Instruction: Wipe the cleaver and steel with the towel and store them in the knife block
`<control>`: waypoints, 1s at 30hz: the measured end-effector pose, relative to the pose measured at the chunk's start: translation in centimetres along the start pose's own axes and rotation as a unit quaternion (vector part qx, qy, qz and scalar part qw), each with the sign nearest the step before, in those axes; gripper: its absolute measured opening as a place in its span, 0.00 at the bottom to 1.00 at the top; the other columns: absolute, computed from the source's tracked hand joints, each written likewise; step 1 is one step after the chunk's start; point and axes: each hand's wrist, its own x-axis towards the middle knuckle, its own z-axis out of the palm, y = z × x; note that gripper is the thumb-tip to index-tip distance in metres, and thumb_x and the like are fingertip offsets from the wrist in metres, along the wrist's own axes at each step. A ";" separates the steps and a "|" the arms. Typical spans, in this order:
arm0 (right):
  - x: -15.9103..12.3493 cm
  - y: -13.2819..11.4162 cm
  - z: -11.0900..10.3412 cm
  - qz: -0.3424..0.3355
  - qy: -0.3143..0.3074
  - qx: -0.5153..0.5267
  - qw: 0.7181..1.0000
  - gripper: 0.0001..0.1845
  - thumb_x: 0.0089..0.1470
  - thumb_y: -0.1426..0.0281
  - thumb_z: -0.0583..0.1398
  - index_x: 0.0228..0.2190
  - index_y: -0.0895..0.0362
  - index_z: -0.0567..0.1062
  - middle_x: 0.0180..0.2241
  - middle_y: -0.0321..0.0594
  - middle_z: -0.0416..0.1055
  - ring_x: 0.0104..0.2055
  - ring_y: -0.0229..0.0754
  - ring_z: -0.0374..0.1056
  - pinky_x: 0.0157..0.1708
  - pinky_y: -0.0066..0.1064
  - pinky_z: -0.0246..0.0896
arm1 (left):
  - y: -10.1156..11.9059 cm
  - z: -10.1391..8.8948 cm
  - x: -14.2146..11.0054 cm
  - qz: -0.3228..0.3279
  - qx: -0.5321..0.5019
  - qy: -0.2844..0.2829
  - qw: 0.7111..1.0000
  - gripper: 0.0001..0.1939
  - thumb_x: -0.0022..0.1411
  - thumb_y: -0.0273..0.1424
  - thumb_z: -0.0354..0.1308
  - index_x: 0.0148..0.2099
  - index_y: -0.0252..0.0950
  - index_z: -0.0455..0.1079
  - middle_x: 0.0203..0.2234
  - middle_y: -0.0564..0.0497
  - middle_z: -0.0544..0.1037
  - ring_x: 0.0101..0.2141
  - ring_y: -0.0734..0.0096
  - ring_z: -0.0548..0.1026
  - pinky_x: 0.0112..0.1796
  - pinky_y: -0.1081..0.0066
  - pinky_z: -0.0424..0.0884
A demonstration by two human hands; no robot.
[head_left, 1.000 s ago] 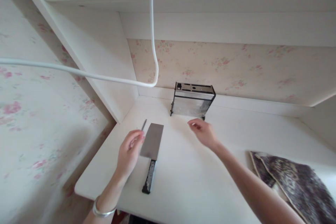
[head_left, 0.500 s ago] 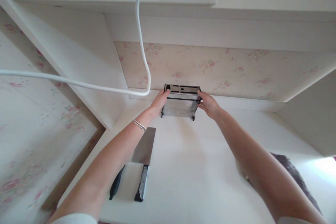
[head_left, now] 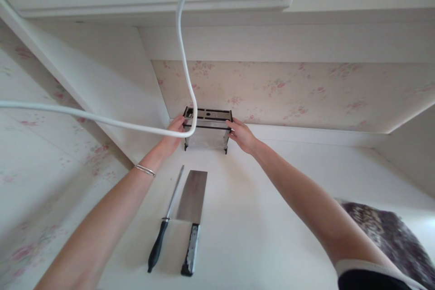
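A metal knife block point(head_left: 207, 135) with a black slotted top stands at the back of the white counter point(head_left: 272, 217), against the flowered wall. My left hand point(head_left: 171, 136) grips its left end and my right hand point(head_left: 242, 135) grips its right end. In front of it a cleaver point(head_left: 192, 208) lies flat, blade pointing to the wall, dark handle toward me. A sharpening steel point(head_left: 165, 221) with a black handle lies just left of the cleaver.
A white cable point(head_left: 183, 54) hangs down in a loop in front of the block's left end and runs off to the left. White cabinets overhang the counter. A dark patterned cloth point(head_left: 387, 231) lies at the right edge. A white side panel closes the left.
Both hands went from hovering over the counter to the knife block's two ends. The block now sits further left along the wall, and the sharpening steel shows fully.
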 end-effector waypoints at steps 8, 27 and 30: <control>1.8 0.8 1.4 0.012 0.020 0.005 1.000 0.28 0.48 0.57 0.61 0.52 0.45 0.68 0.58 0.35 0.64 0.58 0.44 0.58 0.58 0.48 0.49 | -1.0 -2.2 2.2 -0.016 -0.011 -0.007 1.000 0.15 0.54 0.36 0.63 0.44 0.40 0.70 0.43 0.52 0.76 0.49 0.67 0.71 0.52 0.66 0.62; -3.2 2.0 -4.6 0.077 0.027 -0.082 0.993 0.31 0.48 0.59 0.63 0.53 0.50 0.65 0.54 0.47 0.66 0.46 0.45 0.70 0.48 0.43 0.65 | -1.9 -3.2 1.0 0.015 0.015 0.087 0.996 0.11 0.53 0.32 0.61 0.41 0.40 0.70 0.41 0.51 0.74 0.49 0.67 0.69 0.56 0.61 0.59; -7.6 3.8 -11.7 0.095 0.074 -0.160 0.980 0.27 0.45 0.61 0.64 0.48 0.52 0.69 0.46 0.46 0.73 0.39 0.44 0.73 0.43 0.41 0.67 | -2.5 -3.3 -3.0 0.020 0.029 0.105 0.994 0.10 0.51 0.31 0.63 0.38 0.37 0.70 0.35 0.51 0.73 0.41 0.68 0.71 0.53 0.60 0.63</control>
